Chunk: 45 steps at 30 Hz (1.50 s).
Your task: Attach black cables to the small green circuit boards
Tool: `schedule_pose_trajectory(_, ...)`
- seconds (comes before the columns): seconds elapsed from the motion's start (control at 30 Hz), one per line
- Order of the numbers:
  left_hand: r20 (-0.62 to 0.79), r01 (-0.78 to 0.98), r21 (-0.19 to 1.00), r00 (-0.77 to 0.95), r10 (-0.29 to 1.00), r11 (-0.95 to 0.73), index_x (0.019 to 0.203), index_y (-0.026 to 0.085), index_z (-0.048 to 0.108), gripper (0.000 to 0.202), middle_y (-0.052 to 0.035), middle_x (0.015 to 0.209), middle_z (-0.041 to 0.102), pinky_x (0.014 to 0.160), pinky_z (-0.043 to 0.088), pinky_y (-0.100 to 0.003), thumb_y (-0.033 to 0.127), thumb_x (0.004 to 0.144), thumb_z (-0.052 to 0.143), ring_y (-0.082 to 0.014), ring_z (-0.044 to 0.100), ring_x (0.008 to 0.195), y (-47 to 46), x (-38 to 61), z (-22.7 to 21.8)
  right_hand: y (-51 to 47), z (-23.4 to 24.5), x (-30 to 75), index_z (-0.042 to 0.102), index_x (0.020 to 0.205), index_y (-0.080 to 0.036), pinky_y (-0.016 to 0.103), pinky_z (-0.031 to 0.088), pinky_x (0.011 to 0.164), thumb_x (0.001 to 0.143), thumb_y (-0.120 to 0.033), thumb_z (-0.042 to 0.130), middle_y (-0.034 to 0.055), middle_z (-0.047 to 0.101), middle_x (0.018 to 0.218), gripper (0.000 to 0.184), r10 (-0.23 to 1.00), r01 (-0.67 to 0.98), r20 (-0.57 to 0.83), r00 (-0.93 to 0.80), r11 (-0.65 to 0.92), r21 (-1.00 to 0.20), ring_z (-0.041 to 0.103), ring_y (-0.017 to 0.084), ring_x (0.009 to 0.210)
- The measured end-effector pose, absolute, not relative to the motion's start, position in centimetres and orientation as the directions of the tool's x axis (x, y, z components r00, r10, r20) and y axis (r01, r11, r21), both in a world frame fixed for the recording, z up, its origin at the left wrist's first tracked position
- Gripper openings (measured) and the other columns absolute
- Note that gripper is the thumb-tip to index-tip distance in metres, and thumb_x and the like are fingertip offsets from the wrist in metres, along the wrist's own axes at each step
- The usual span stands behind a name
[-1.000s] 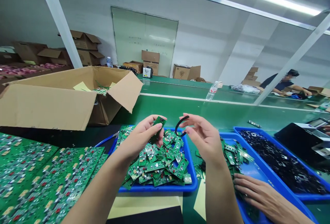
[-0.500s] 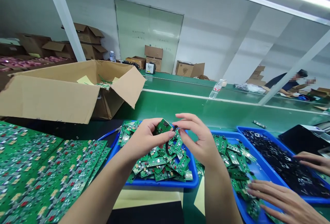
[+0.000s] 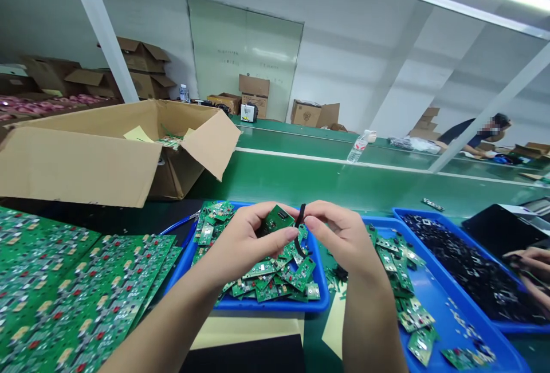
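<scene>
My left hand [image 3: 253,235] grips a small green circuit board [image 3: 275,221] between thumb and fingers, over a heap of similar boards. A thin black strip [image 3: 299,227] runs along the board's right side, its lower end curling down. With thumb and fingertips together, my right hand [image 3: 337,230] pinches this strip near its upper part. Whether the strip is attached to the board I cannot make out. Beneath both hands sits a blue tray [image 3: 275,306] full of loose small boards.
Large uncut board panels [image 3: 64,287] lie at left, below an open cardboard box [image 3: 81,161]. To the right stand a blue tray [image 3: 455,281] with more boards and a blue tray of black parts [image 3: 455,252]. A co-worker's hand [image 3: 535,270] is at the far right.
My right fingers have closed around the black strip, which now stands more upright beside the board. At the right, a co-worker's hand has left the tray of boards.
</scene>
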<state>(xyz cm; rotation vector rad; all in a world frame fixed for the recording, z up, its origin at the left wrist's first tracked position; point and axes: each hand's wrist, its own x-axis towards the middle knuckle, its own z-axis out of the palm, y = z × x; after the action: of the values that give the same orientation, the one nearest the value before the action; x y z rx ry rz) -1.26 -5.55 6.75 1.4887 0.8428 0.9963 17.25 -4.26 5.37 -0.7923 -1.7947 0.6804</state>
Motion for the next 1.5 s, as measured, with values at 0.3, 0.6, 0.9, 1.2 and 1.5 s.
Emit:
schedule_pose_trajectory(0.3,0.116,0.028,0.990,0.424,0.898,-0.141,0.113,0.014,0.066,0.039,0.0041,0.057,0.050,0.050,0.037,-0.018,0.032,0.078,0.067,-0.0077,0.043,0.052,-5.4,-1.5,6.7,-4.3,5.5,16.0,0.068,0.071,-0.017,0.023,0.047,0.051,0.077,-0.028,0.062,0.0012,0.066,0.062,0.014,0.893,0.159,0.419,-0.161,0.443,-0.882,0.057,0.012,0.054)
schedule_pose_trajectory(0.6,0.238,0.131,0.949,0.300,0.924,-0.287,0.105,0.013,0.068,0.030,0.0038,0.059,0.050,0.054,0.038,-0.021,0.034,0.086,0.059,-0.0089,0.044,0.055,-4.8,-2.6,6.9,-4.8,5.5,16.4,0.060,0.060,-0.017,0.022,0.041,0.046,0.079,-0.021,0.057,-0.0003,0.061,0.056,0.019,0.854,0.227,0.471,-0.220,0.514,-0.827,0.051,0.010,0.048)
schedule_pose_trajectory(0.9,0.157,-0.074,0.987,0.382,0.911,-0.140,0.112,0.009,0.061,0.032,-0.0050,0.080,0.066,0.068,0.051,-0.025,0.028,0.087,0.053,-0.0141,0.062,0.071,-4.9,-2.4,7.2,-5.0,5.6,15.8,0.058,0.072,-0.019,0.025,0.045,0.057,0.087,-0.013,0.050,0.0004,0.063,0.065,0.018,0.479,0.425,0.819,-0.316,0.843,-0.329,0.056,0.012,0.058)
schedule_pose_trajectory(1.2,0.088,-0.091,0.994,0.435,0.896,-0.054,0.115,0.010,0.059,0.036,0.0024,0.065,0.054,0.049,0.044,-0.020,0.027,0.085,0.048,-0.0090,0.050,0.053,-5.1,-1.2,6.8,-4.4,5.2,15.5,0.057,0.068,-0.018,0.028,0.044,0.055,0.088,-0.014,0.048,0.0025,0.062,0.060,0.022,0.435,0.523,0.805,-0.402,0.831,-0.189,0.054,0.014,0.057)
schedule_pose_trajectory(1.5,0.046,-0.089,0.996,0.438,0.898,-0.008,0.121,0.011,0.056,0.040,0.0030,0.059,0.053,0.050,0.042,-0.021,0.023,0.084,0.044,-0.0105,0.051,0.051,-5.1,-1.3,6.5,-4.3,4.9,15.3,0.057,0.063,-0.019,0.027,0.043,0.054,0.085,-0.013,0.049,0.0025,0.061,0.059,0.024,0.403,0.552,0.819,-0.408,0.824,-0.130,0.053,0.014,0.055)
